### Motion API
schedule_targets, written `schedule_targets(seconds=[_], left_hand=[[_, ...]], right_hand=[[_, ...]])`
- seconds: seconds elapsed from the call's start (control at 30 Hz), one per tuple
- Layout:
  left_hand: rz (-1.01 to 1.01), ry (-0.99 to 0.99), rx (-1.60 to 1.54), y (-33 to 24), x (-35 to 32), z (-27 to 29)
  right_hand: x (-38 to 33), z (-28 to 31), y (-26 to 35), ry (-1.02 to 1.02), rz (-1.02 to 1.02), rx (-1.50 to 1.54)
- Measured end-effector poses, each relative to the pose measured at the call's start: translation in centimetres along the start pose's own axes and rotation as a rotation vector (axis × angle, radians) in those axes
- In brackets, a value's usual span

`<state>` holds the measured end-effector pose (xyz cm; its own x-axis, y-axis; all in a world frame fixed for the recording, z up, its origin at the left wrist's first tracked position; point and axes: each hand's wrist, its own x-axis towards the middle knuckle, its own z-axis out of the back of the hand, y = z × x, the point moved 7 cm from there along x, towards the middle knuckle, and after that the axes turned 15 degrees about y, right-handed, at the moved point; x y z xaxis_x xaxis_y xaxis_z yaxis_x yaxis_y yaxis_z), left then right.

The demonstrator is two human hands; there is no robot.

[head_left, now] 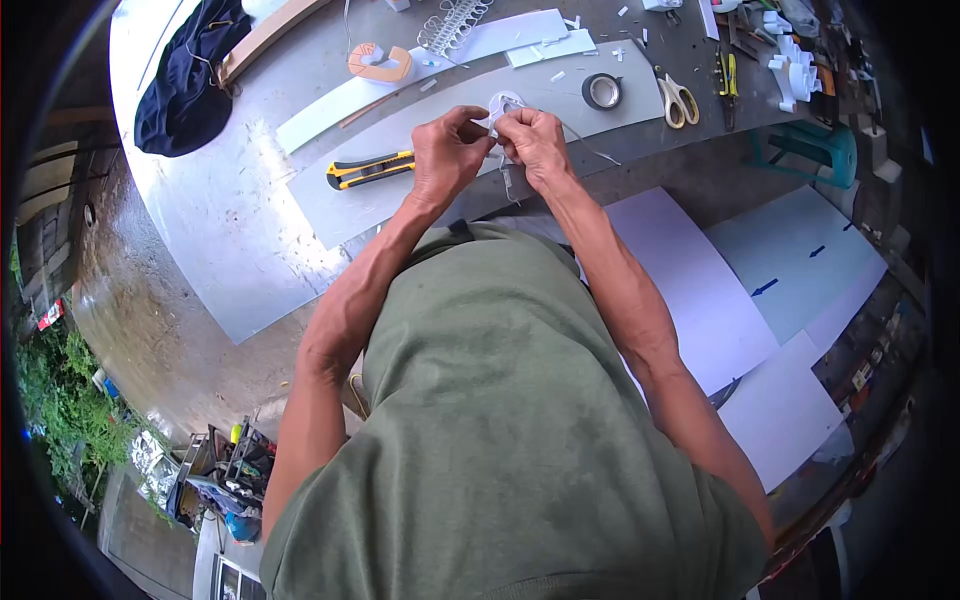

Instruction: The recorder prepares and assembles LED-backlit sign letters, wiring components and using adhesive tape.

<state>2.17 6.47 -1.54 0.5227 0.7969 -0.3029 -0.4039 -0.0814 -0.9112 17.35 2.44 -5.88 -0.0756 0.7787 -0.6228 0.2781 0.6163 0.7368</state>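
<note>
fingers (466,114) of the left hand (443,155) are curled, thumb and forefinger nearly meeting; knuckles cover the tips, so i cannot tell whether they grip anything. those of the right hand (538,143) are bunched together, clamped on a small white curved piece (506,101). that piece is over the pale grey sheet (635,95) on the table (705,85), with the yellow and black cutter knife (365,170) to its left and the roll of black tape (602,91) to its right. a thin pale strand (508,183) hangs on the near side of the hands.

for neat work here, i'd keep the two pinches close and light, steady the forearms against the body, and guide the loose strand away from the cutter. the scissors (678,103), farther right, are well apart from the hands.

as for writing, no brand, label or word is legible; only dark blue arrow marks (765,288) show on a sheet at right.
</note>
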Motion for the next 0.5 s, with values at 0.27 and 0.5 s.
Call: schedule_targets(seconds=[0.27, 0.5], left_hand=[[0.170, -0.021, -0.546, 2.1, 0.3, 1.6], [0.079, -0.079, -0.435, 1.5, 0.1, 1.7]], right_hand=[[0.3, -0.3, 0.3, 0.121, -0.009, 0.132], [-0.7, -0.3, 2.0, 0.085, 0.073, -0.012]])
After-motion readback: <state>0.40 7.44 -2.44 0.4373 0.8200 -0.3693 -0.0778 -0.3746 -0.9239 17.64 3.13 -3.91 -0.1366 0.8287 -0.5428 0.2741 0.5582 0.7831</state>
